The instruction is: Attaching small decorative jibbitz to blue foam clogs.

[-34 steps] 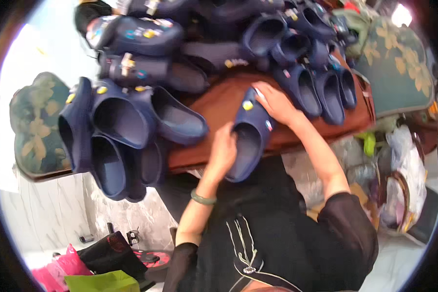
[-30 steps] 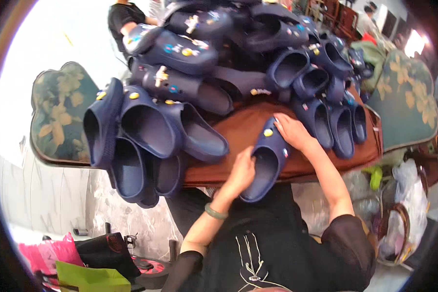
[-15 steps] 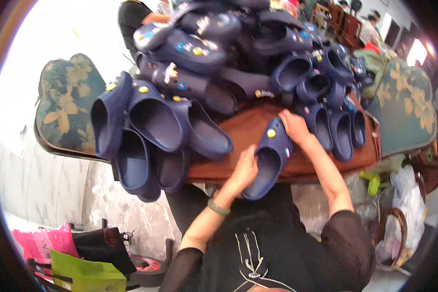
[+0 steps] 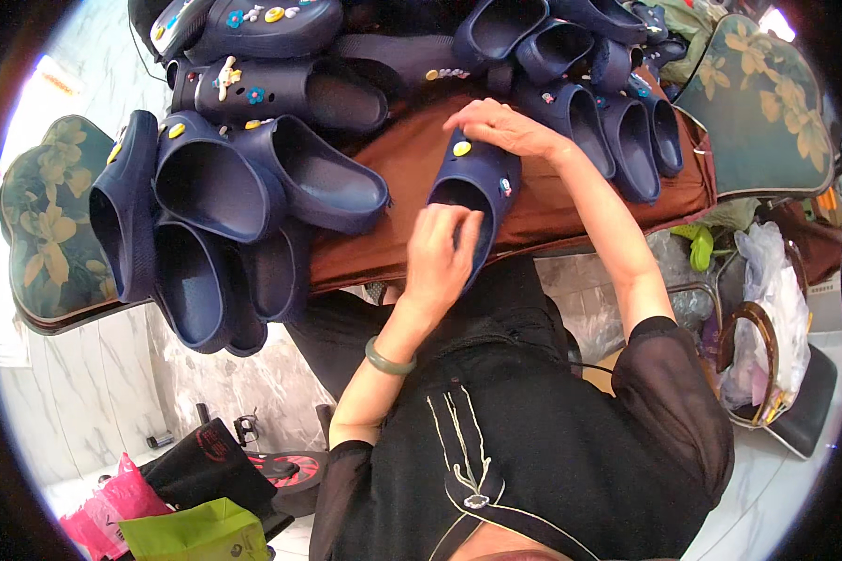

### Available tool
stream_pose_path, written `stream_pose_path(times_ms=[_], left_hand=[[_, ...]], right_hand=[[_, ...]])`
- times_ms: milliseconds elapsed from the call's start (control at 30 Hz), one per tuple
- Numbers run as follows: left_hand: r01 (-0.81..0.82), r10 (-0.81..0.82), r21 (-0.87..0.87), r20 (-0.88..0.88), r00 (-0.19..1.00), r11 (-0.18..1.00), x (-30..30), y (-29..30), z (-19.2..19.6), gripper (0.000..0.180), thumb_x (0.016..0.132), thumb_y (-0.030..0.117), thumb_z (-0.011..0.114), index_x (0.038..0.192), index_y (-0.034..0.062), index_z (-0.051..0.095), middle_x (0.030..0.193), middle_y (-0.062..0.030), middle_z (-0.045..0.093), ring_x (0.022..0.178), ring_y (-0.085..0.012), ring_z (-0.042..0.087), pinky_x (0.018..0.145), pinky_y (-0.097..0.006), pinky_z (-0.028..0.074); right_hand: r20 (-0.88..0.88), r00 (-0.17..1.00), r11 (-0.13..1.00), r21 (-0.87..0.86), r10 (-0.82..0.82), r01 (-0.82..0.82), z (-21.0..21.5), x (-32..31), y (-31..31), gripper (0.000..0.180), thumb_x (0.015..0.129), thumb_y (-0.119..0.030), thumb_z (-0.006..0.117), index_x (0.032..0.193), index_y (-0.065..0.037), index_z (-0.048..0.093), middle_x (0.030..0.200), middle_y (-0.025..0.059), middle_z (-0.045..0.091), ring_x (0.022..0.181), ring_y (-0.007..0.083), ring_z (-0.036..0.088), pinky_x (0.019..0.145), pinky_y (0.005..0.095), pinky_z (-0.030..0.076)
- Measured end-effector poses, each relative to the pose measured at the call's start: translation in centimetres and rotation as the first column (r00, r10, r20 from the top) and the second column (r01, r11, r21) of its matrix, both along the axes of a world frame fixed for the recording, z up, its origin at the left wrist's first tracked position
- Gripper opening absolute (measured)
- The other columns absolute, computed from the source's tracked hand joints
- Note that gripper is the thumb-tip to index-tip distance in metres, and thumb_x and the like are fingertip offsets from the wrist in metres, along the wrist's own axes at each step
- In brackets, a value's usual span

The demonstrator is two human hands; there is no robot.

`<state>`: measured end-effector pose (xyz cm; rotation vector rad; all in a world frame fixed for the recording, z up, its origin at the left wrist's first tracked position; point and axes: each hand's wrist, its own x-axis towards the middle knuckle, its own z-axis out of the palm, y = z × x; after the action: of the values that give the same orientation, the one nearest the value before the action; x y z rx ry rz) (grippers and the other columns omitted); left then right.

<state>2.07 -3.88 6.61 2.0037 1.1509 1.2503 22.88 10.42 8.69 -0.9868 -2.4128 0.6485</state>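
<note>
On the brown cloth, near its front edge | navy clog, toe pointing away, perhaps for easy reach | left hand: fingers curled at its opening, pinch unclear | right hand: fingers bunched over toe, seemingly steadying it

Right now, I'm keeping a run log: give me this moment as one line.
left hand: at opening of navy clog; right hand: over clog's toe; other clogs: left and right
</note>
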Motion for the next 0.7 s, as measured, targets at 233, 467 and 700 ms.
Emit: stream_pose_path(times_ms=[233,467,700], left_hand=[[0.148,-0.173,-0.11,-0.274,0.946,0.983,2.3,1.4,-1.6,0.042,0.088,0.029,0.061,0.116,-0.001,0.051,0.109,-0.0258,0.057,0.105,-0.04,0.053,0.085,-0.047,0.041],[0.133,-0.149,-0.074,-0.297,0.943,0.988,3.2,1.6,-3.5,0.032,0.092,0.018,0.053,0.115,-0.0035,0.05,0.113,-0.0248,0.055,0.109,-0.039,0.05,0.089,-0.051,0.035],[0.146,-0.179,-0.131,-0.292,0.939,0.981,3.0,0.9,-3.2,0.036,0.091,0.019,0.052,0.115,-0.0081,0.051,0.122,-0.0325,0.051,0.115,-0.0374,0.05,0.092,-0.048,0.034]], right_hand=[[0.195,0.98,0.99,0.128,0.027,-0.053,-0.7,-2.9,0.1,0.025,0.092,-0.031,0.051,0.096,-0.012,0.067,0.099,0.0039,0.055,0.101,0.0199,0.049,0.09,0.0357,0.034],[0.064,0.954,0.934,0.232,-0.294,0.272,-1.7,-5.2,0.6,0.03,0.092,-0.031,0.051,0.089,-0.007,0.068,0.089,0.0112,0.062,0.084,0.0302,0.06,0.073,0.0411,0.046],[-0.498,0.71,0.856,-0.153,-0.498,0.494,-3.7,-3.4,2.8,0.026,0.092,-0.025,0.057,0.099,-0.003,0.068,0.087,0.0052,0.067,0.083,0.0126,0.062,0.076,0.0256,0.047]])
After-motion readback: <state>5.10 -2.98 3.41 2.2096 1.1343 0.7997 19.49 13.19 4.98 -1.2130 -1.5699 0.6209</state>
